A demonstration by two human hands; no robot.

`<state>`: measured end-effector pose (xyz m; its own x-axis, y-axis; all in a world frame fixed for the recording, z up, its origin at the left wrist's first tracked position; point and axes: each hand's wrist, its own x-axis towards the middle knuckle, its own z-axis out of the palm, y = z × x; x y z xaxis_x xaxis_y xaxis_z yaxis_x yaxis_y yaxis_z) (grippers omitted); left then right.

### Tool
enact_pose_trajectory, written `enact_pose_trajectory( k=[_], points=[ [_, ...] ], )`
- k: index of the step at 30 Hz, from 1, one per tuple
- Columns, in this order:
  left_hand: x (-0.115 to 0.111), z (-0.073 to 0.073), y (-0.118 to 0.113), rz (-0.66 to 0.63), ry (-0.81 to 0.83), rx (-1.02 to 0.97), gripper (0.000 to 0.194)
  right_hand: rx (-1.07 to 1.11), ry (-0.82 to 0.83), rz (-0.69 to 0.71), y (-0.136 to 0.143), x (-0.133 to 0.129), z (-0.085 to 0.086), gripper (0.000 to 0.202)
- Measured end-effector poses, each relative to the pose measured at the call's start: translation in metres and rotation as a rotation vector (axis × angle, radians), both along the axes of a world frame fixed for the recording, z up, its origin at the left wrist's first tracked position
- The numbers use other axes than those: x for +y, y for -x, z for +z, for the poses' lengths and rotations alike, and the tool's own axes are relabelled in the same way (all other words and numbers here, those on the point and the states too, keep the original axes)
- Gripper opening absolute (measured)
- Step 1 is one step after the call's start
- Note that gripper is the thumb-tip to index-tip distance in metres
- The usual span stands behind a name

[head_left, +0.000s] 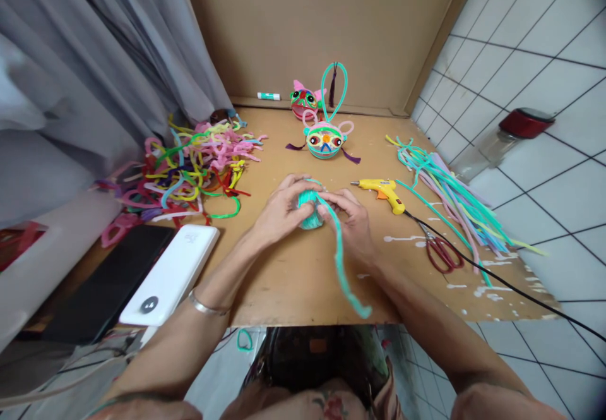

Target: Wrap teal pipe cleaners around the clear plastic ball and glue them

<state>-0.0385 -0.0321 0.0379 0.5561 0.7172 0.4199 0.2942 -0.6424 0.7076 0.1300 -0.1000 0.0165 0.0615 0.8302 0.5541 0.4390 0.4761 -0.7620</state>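
My left hand is wrapped round a rounded piece covered in turquoise pipe cleaner, its thumb pressed on the front. At the piece's right side, my right hand is closed with its fingertips pinching a loose turquoise pipe cleaner. The free end of that strand hangs in a curve towards the table's front edge. Just behind my hands sits a finished-looking animal head with pink ear loops, purple tassels and a tall turquoise loop. A second head with pink ears stands farther back.
A yellow glue gun, its black cord and red-handled scissors lie at right. Beyond them is a bundle of pipe cleaners. On the left are a tangled pile of pipe cleaners, a white power bank and a glue stick.
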Motion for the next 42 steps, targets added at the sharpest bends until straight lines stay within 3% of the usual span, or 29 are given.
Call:
enact_pose_trajectory(
  k=[2, 4, 6, 9, 11, 13, 16, 21, 23, 27, 30, 39, 42],
  points=[
    [0.005, -0.004, 0.002, 0.031, 0.018, -0.027, 0.036, -0.121, -0.018, 0.033, -0.004, 0.002, 0.001, 0.032],
    [0.011, -0.008, 0.003, 0.046, 0.037, -0.069, 0.038, -0.315, -0.025, -0.039, -0.014, 0.007, 0.004, 0.04],
    [0.017, -0.013, 0.004, 0.083, 0.084, -0.118, 0.038, -0.534, 0.045, -0.271, -0.029, 0.013, 0.007, 0.044],
    [0.022, -0.017, 0.004, 0.115, 0.157, -0.164, 0.038, -0.776, 0.337, -0.714, -0.058, 0.023, 0.011, 0.048],
    [0.023, -0.017, 0.003, 0.133, 0.181, -0.172, 0.039, -0.854, 0.535, -0.856, -0.076, 0.029, 0.011, 0.056],
    [0.025, -0.016, 0.003, 0.132, 0.184, -0.17, 0.039, -0.886, 0.664, -0.907, -0.089, 0.033, 0.007, 0.063],
    [0.024, -0.013, 0.003, 0.11, 0.184, -0.169, 0.038, -0.896, 0.715, -0.938, -0.099, 0.038, -0.001, 0.064],
    [0.019, -0.011, 0.004, 0.104, 0.192, -0.167, 0.039, -0.728, 0.666, -0.957, -0.11, 0.042, -0.008, 0.047],
    [0.019, -0.011, 0.004, 0.116, 0.196, -0.156, 0.04, -0.621, 0.58, -0.955, -0.112, 0.043, -0.007, 0.043],
    [0.021, -0.012, 0.002, 0.116, 0.17, -0.15, 0.04, -0.441, 0.248, -0.919, -0.1, 0.041, 0.001, 0.042],
    [0.018, -0.011, 0.002, 0.101, 0.258, -0.194, 0.041, -0.358, 0.108, -0.873, -0.083, 0.038, 0.006, 0.037],
    [0.011, -0.007, -0.003, 0.032, 0.342, -0.304, 0.029, -0.267, 0.095, -0.75, -0.063, 0.031, 0.007, 0.037],
    [0.013, -0.008, -0.001, 0.004, 0.304, -0.318, 0.024, -0.218, 0.081, -0.725, -0.059, 0.03, 0.009, 0.038]
  ],
)
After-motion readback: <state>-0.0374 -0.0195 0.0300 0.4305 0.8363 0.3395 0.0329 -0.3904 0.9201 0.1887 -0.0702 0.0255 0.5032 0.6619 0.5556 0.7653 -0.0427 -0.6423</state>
